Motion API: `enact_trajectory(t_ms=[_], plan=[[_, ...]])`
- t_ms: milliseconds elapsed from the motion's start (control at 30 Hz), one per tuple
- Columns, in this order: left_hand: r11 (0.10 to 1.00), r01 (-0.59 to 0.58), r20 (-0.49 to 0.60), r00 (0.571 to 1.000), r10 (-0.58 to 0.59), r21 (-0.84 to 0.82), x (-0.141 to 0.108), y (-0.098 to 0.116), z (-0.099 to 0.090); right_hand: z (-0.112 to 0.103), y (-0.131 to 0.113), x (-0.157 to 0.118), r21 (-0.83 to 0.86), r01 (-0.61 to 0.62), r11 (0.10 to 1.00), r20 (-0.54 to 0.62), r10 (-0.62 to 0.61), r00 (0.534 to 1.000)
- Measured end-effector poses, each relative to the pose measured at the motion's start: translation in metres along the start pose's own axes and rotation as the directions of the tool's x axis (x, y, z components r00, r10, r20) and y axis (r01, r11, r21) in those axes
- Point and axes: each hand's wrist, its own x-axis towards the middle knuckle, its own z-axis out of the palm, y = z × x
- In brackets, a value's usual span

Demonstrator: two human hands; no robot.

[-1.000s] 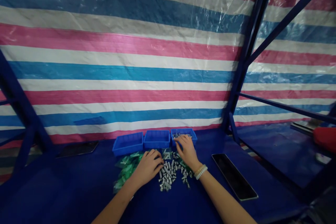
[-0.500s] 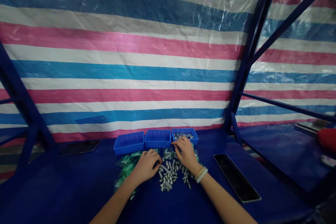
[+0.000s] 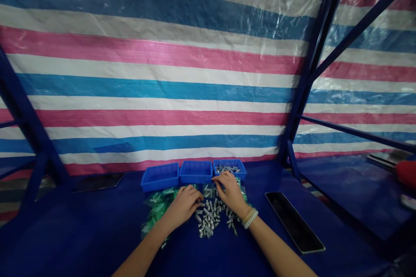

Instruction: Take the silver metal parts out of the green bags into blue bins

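My left hand (image 3: 184,203) rests at the left edge of a heap of small silvery metal fittings (image 3: 208,220). Its fingers are bent down toward the pieces, and whatever may be between the fingertips is hidden. Over the back right of the heap is my right hand (image 3: 231,192), just in front of the right blue bin (image 3: 242,168). Its thumb stands apart from the bent fingers, with nothing visible between them. A small clear bag with metal pieces (image 3: 209,190) lies between the hands. Green plastic packets (image 3: 156,210) are piled beside and partly under my left hand.
Two more blue bins, the left one (image 3: 160,176) and the middle one (image 3: 196,172), stand in the row. A dark phone-like slab (image 3: 294,223) lies right of my right arm, another dark flat device (image 3: 97,182) at back left. Blue posts (image 3: 300,86) rise before a striped sheet.
My left hand has shifted slightly right, its fingers reaching farther over the edge of the metal heap. My right hand has barely moved. The whole view has shifted a little.
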Motion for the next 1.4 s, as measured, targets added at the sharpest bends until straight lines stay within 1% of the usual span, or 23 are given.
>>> enact_trajectory(t_ms=[67, 167, 200, 267, 333, 400, 433, 500, 567, 667, 700, 733, 767, 833, 900, 967, 1067, 1133, 1167, 1200, 1267, 1333, 1400], plan=[[0.997, -0.005, -0.095, 0.995, -0.002, -0.072, 0.001, -0.001, 0.000, 0.000, -0.006, 0.000, 0.120, -0.041, 0.992, 0.017, 0.039, 0.999], [0.957, 0.024, -0.233, 0.968, -0.094, -0.288, 0.004, 0.000, -0.002, 0.001, -0.017, 0.000, 0.292, -0.127, 0.948, 0.142, 0.089, 0.986], [0.924, 0.040, -0.261, 0.954, -0.149, -0.381, 0.004, 0.002, -0.002, 0.002, -0.020, 0.000, 0.336, -0.159, 0.928, 0.194, 0.097, 0.976], [0.823, 0.063, -0.287, 0.920, -0.267, -0.565, 0.006, 0.006, -0.002, 0.004, -0.026, -0.001, 0.419, -0.226, 0.879, 0.264, 0.120, 0.957], [0.700, 0.065, -0.284, 0.885, -0.370, -0.712, 0.007, 0.010, 0.000, 0.006, -0.030, -0.001, 0.500, -0.290, 0.816, 0.272, 0.170, 0.947], [0.592, 0.062, -0.259, 0.860, -0.440, -0.803, 0.008, 0.014, 0.001, 0.005, -0.035, 0.000, 0.568, -0.321, 0.758, 0.228, 0.231, 0.946], [0.548, 0.062, -0.239, 0.855, -0.460, -0.834, 0.008, 0.016, 0.002, 0.004, -0.038, 0.001, 0.592, -0.321, 0.739, 0.198, 0.252, 0.947], [0.458, 0.063, -0.184, 0.862, -0.473, -0.886, 0.008, 0.021, 0.003, 0.000, -0.044, 0.002, 0.613, -0.299, 0.731, 0.163, 0.254, 0.954], [0.330, 0.073, -0.098, 0.875, -0.474, -0.941, 0.007, 0.027, 0.003, -0.005, -0.050, 0.003, 0.594, -0.258, 0.762, 0.146, 0.213, 0.966], [0.077, 0.128, 0.079, 0.886, -0.458, -0.989, 0.005, 0.037, 0.001, -0.010, -0.054, 0.003, 0.531, -0.185, 0.827, 0.121, 0.142, 0.982], [0.013, 0.152, 0.130, 0.884, -0.449, -0.988, 0.004, 0.039, 0.000, -0.011, -0.054, 0.003, 0.516, -0.171, 0.839, 0.117, 0.129, 0.985], [-0.025, 0.171, 0.164, 0.882, -0.443, -0.985, 0.004, 0.041, -0.001, -0.012, -0.053, 0.003, 0.509, -0.169, 0.844, 0.118, 0.126, 0.985], [-0.037, 0.180, 0.178, 0.878, -0.444, -0.983, 0.004, 0.042, -0.002, -0.012, -0.052, 0.004, 0.509, -0.179, 0.842, 0.125, 0.134, 0.983], [0.003, 0.162, 0.140, 0.864, -0.483, -0.987, 0.004, 0.042, -0.002, -0.011, -0.048, 0.004, 0.533, -0.220, 0.817, 0.142, 0.170, 0.975], [0.095, 0.112, 0.044, 0.845, -0.532, -0.989, 0.005, 0.040, -0.001, -0.009, -0.043, 0.004, 0.578, -0.265, 0.772, 0.152, 0.217, 0.964], [0.200, 0.068, -0.054, 0.834, -0.549, -0.978, 0.005, 0.038, 0.000, -0.004, -0.037, 0.004, 0.634, -0.304, 0.711, 0.164, 0.261, 0.951], [0.338, 0.037, -0.147, 0.852, -0.502, -0.940, 0.005, 0.037, -0.001, 0.006, -0.030, 0.001, 0.710, -0.368, 0.601, 0.218, 0.309, 0.926], [0.396, 0.028, -0.171, 0.873, -0.457, -0.918, 0.004, 0.038, -0.003, 0.012, -0.028, -0.002, 0.739, -0.397, 0.544, 0.257, 0.318, 0.913], [0.412, 0.023, -0.177, 0.880, -0.441, -0.911, 0.004, 0.038, -0.004, 0.014, -0.027, -0.002, 0.746, -0.400, 0.532, 0.264, 0.316, 0.911], [0.424, 0.019, -0.182, 0.885, -0.428, -0.906, 0.003, 0.039, -0.006, 0.014, -0.025, -0.002, 0.747, -0.395, 0.535, 0.259, 0.313, 0.914], [0.468, 0.015, -0.198, 0.894, -0.402, -0.883, 0.003, 0.038, -0.009, 0.011, -0.018, 0.001, 0.723, -0.365, 0.587, 0.218, 0.308, 0.926], [0.581, 0.023, -0.233, 0.903, -0.362, -0.813, 0.003, 0.036, -0.013, 0.003, -0.005, 0.007, 0.640, -0.326, 0.696, 0.142, 0.310, 0.940], [0.729, 0.033, -0.277, 0.913, -0.301, -0.683, 0.003, 0.032, -0.015, -0.008, 0.013, 0.013, 0.460, -0.283, 0.841, 0.022, 0.308, 0.951]])
